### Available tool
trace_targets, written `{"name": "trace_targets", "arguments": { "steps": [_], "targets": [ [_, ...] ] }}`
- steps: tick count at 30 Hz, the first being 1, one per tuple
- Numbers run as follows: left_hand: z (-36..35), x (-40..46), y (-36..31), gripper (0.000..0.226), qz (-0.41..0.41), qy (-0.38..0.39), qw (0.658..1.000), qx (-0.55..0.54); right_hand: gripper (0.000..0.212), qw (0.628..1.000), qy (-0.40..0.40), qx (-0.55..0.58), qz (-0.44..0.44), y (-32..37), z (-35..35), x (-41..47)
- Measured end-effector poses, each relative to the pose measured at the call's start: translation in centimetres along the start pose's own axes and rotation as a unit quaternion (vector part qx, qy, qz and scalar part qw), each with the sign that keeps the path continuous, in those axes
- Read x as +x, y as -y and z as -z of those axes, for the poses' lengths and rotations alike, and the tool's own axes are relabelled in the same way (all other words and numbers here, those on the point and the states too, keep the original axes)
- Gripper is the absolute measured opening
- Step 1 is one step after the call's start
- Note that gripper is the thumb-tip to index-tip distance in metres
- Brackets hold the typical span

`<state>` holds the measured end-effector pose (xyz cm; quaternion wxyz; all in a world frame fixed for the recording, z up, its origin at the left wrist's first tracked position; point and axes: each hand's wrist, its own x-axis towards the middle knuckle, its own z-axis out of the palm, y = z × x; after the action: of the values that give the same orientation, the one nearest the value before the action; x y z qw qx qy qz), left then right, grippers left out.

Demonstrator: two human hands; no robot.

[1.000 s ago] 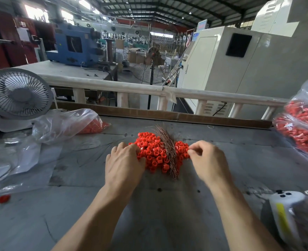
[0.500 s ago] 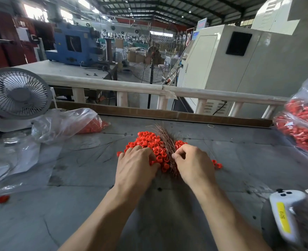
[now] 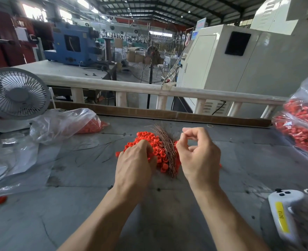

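A pile of small red plastic caps [image 3: 158,154] lies in the middle of the grey table [image 3: 167,205]. A bundle of thin copper wires [image 3: 166,142] lies across the pile. My left hand [image 3: 133,163] rests on the left side of the pile, its fingers curled down into the caps, with the fingertips hidden. My right hand [image 3: 198,153] is lifted just right of the bundle. Its thumb and forefinger pinch together at the top, on what looks like a single fine wire.
A white desk fan [image 3: 15,98] stands at the far left beside a clear bag [image 3: 62,122] holding some red caps. A fuller bag of caps [image 3: 301,127] sits at the right edge. A white controller [image 3: 283,212] lies at the near right, and a stray cap [image 3: 0,199] at the near left.
My right hand has risen from the wire bundle with its thumb and forefinger pinched. My left hand has slid further into the cap pile.
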<state>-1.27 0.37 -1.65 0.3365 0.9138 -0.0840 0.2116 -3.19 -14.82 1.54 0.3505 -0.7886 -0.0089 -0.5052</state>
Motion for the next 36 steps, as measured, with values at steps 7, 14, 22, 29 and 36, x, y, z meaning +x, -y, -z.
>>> {"name": "trace_targets", "arguments": {
  "steps": [7,14,22,29,36],
  "targets": [
    [0.8,0.3,-2.0,0.008,0.05,0.004,0.901,-0.43,0.008,0.993,0.102,0.021,0.05,0.2,0.0,-0.3],
    [1.3,0.5,-1.9,0.011,0.062,0.035,0.818,-0.571,0.01,0.986,0.135,-0.004,0.096,1.3,0.2,-0.4],
    [2.2,0.7,-2.3,0.029,0.095,0.047,0.73,-0.675,0.047,0.953,0.245,0.175,-0.026,1.2,0.4,-0.5],
    [2.7,0.9,-1.9,0.025,0.086,0.052,0.715,-0.692,0.032,0.956,0.257,0.143,0.014,1.5,0.4,-0.5],
    [2.8,1.0,-1.8,0.025,0.094,0.023,0.725,-0.682,0.012,0.977,0.19,0.075,0.067,1.3,0.5,-0.2]
  ]
}}
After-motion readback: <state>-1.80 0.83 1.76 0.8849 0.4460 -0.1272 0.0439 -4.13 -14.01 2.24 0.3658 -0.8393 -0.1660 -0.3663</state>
